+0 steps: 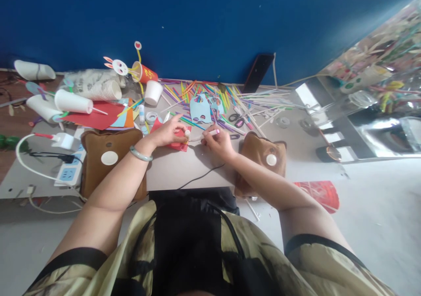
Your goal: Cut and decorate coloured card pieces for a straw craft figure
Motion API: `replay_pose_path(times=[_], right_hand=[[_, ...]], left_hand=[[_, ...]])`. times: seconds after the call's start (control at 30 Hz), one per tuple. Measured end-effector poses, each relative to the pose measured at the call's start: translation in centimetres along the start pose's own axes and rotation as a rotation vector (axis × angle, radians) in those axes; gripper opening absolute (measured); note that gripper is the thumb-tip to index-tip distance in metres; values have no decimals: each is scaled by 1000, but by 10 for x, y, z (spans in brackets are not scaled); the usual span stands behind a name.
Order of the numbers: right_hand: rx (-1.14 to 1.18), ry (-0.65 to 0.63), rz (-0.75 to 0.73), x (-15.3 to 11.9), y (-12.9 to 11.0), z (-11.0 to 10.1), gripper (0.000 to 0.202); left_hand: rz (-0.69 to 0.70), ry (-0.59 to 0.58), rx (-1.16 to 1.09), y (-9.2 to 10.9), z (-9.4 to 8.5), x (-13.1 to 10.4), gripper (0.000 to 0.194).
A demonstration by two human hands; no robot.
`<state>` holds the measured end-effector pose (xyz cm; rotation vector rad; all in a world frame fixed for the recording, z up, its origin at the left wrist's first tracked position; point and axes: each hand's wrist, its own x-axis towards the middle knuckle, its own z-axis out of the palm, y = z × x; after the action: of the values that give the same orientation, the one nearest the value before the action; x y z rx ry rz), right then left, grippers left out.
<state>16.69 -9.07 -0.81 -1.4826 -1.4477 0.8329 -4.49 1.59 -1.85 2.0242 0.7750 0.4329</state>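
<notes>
My left hand (169,131), with a pale bangle at its wrist, is over red paper (179,146) near the table's front. Its thumb and fingers close round a small pale round thing too small to name. Beside it on the right, my right hand (219,142) grips a white pen with a pink end (213,132). A thin pale strip (196,138) spans the gap between the hands. Just behind them lies a light blue paper sheet with cut-out holes (200,108). Scissors (239,121) rest to the right of it.
Brown cushions (263,155) flank my forearms. Many coloured sticks (184,92) lie along the blue wall. Paper cups (153,92), a rabbit-face figure (119,67) and a power strip (68,169) are at the left. A dark phone-like object (258,72) leans on the wall.
</notes>
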Motion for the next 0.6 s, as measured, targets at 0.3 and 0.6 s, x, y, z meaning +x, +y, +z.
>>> replay_pose_path(times=[0.3,0.6], right_hand=[[108,326,-84,-20,-14,-30,34],[391,607,-5,-53,4,-64,20]], left_hand=[[-43,99,-169,-5,4,8,19],[-237,337,-504,-16,9,15,25]])
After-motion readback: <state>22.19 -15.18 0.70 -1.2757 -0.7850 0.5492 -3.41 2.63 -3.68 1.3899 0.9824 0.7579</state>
